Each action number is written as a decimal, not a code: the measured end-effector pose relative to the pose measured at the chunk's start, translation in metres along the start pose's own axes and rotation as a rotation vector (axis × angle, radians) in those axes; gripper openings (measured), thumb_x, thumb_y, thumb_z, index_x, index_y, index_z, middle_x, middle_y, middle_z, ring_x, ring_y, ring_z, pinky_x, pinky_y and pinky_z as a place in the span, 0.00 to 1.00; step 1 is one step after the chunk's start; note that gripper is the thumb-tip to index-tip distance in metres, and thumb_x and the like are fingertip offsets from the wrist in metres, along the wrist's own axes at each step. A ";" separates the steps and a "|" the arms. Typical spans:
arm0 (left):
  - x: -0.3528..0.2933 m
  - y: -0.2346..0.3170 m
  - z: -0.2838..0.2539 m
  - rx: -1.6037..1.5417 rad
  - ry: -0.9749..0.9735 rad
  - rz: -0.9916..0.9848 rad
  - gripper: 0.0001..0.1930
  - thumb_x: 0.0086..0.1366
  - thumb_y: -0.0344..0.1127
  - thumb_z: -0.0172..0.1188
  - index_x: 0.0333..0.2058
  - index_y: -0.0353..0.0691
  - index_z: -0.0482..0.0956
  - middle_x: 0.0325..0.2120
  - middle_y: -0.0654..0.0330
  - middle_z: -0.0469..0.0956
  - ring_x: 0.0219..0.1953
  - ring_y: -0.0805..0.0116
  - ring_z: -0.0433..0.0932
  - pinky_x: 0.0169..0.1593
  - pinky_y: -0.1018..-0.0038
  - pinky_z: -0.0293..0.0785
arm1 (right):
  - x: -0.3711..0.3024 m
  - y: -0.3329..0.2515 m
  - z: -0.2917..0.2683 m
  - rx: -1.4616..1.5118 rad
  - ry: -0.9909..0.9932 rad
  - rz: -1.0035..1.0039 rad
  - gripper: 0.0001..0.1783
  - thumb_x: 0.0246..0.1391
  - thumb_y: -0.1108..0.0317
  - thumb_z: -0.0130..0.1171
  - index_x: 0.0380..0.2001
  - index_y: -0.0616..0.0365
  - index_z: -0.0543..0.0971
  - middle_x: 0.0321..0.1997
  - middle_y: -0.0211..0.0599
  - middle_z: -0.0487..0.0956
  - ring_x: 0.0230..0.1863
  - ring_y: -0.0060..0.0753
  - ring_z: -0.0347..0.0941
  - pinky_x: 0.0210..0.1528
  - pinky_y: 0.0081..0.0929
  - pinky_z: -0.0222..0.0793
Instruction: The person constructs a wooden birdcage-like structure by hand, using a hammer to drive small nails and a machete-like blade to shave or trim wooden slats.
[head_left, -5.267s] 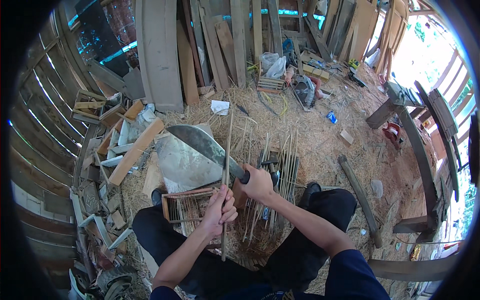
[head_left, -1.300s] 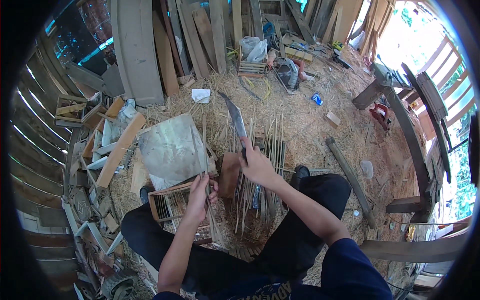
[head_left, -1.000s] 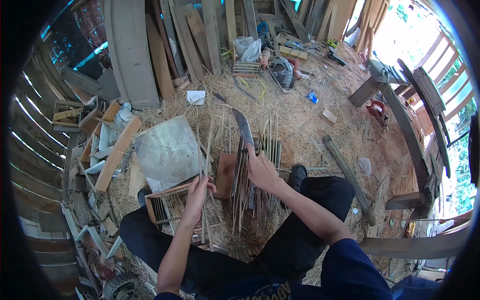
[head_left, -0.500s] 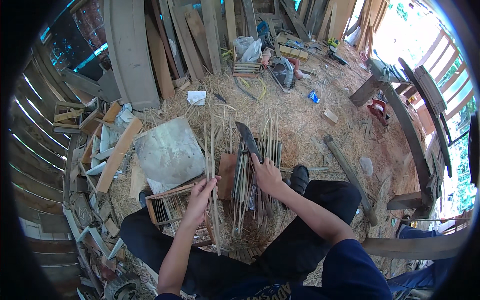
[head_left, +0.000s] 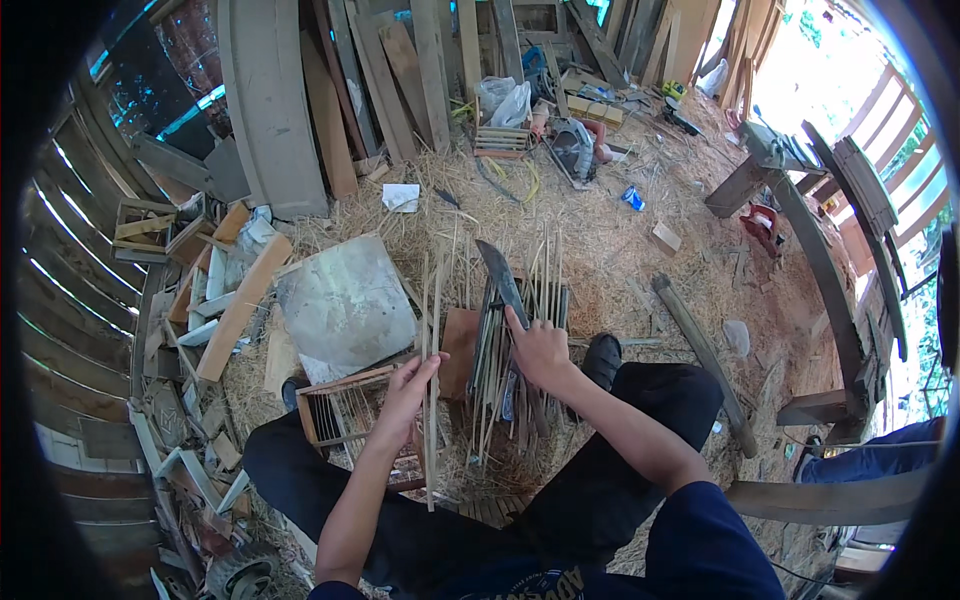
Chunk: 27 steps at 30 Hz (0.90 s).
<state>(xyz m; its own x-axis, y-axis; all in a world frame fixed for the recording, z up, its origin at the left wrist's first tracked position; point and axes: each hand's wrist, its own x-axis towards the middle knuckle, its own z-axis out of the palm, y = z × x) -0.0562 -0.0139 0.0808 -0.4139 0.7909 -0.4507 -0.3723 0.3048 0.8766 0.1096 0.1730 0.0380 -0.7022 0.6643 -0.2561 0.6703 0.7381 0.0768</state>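
Thin split bamboo strips [head_left: 431,455] stand almost upright in the picture, pinched in the closed fingers of my left hand [head_left: 405,395]. My right hand [head_left: 542,355] is wrapped round the handle of a machete [head_left: 502,277], the forefinger stretched along it. Its broad, dark blade points away from me and lies over or just above a bundle of bamboo strips [head_left: 490,415] between my legs; whether it touches them I cannot tell. Beside my left wrist is a small wooden frame with thin bars [head_left: 345,440], partly hidden by my forearm.
Left of the bundle lie a brown board [head_left: 459,350] and a pale square panel [head_left: 345,305]. Wood offcuts [head_left: 240,305] pile up at the left. Farther off sits a circular saw [head_left: 572,150]. A beam [head_left: 705,365] lies at the right, near another person's blue-trousered leg [head_left: 875,462].
The whole view has shifted slightly. Both hands keep nearly the same pose and hold. At the right edge, the other person's legs have moved, and less of them shows.
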 end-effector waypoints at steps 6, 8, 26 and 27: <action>-0.001 -0.004 -0.005 -0.088 0.027 -0.016 0.15 0.72 0.46 0.58 0.45 0.42 0.83 0.26 0.73 0.71 0.27 0.83 0.65 0.31 0.83 0.61 | -0.032 -0.035 -0.072 0.317 0.483 -0.283 0.32 0.55 0.62 0.62 0.63 0.51 0.67 0.38 0.37 0.75 0.44 0.40 0.75 0.43 0.38 0.68; 0.003 -0.009 -0.008 -0.160 0.010 -0.025 0.15 0.72 0.46 0.58 0.45 0.41 0.83 0.27 0.72 0.73 0.27 0.82 0.68 0.31 0.82 0.64 | -0.038 -0.039 -0.087 0.420 0.494 -0.485 0.31 0.55 0.64 0.61 0.62 0.50 0.67 0.38 0.36 0.74 0.43 0.39 0.75 0.43 0.37 0.68; 0.012 -0.014 -0.006 -0.546 0.097 -0.276 0.14 0.74 0.48 0.52 0.43 0.45 0.79 0.29 0.64 0.80 0.27 0.72 0.79 0.32 0.74 0.76 | -0.041 -0.070 -0.090 0.424 0.494 -1.155 0.21 0.48 0.66 0.63 0.48 0.47 0.77 0.38 0.31 0.72 0.39 0.33 0.73 0.41 0.32 0.68; 0.011 -0.013 -0.003 -0.550 0.102 -0.290 0.15 0.74 0.49 0.51 0.42 0.45 0.79 0.28 0.65 0.80 0.27 0.71 0.79 0.33 0.73 0.76 | -0.039 -0.068 -0.092 0.426 0.573 -1.142 0.21 0.47 0.67 0.63 0.47 0.48 0.77 0.38 0.30 0.72 0.40 0.33 0.73 0.41 0.31 0.68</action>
<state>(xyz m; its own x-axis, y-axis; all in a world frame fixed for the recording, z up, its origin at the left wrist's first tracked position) -0.0583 -0.0109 0.0644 -0.2989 0.6543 -0.6947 -0.8430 0.1601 0.5135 0.0693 0.1071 0.1319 -0.8445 -0.2603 0.4681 -0.4038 0.8835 -0.2372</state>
